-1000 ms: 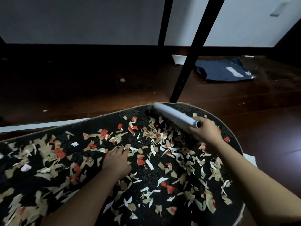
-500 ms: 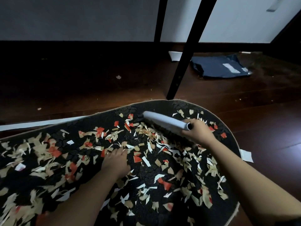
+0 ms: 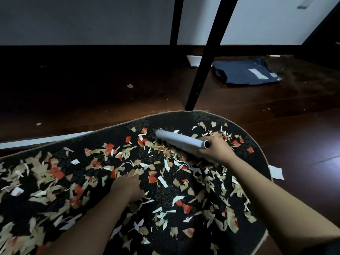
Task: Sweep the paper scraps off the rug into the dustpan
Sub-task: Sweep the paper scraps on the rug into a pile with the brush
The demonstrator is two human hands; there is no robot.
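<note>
A dark patterned rug point(image 3: 202, 117) fills the lower view, strewn with several tan, white and red paper scraps point(image 3: 165, 173). My right hand point(image 3: 215, 151) grips the handle end of a pale grey hand brush point(image 3: 178, 140) whose bristles press into the scraps near the rug's far edge. A small heap of scraps lies under the brush. My left hand point(image 3: 127, 184) rests on the rug at centre, fingers pointing away and pressing on the scraps. No dustpan is in view.
Dark wooden floor surrounds the rug. Two black furniture legs point(image 3: 204, 70) stand just beyond the rug's far edge. A dark blue mailer bag point(image 3: 244, 72) lies at the back right. White paper pieces point(image 3: 276, 173) lie beside the rug's right edge, and a white strip point(image 3: 46, 140) runs along its left edge.
My right hand has drawn the brush leftward and nearer across the rug's far end, pushing scraps along. My left hand stays pressed on the rug.
</note>
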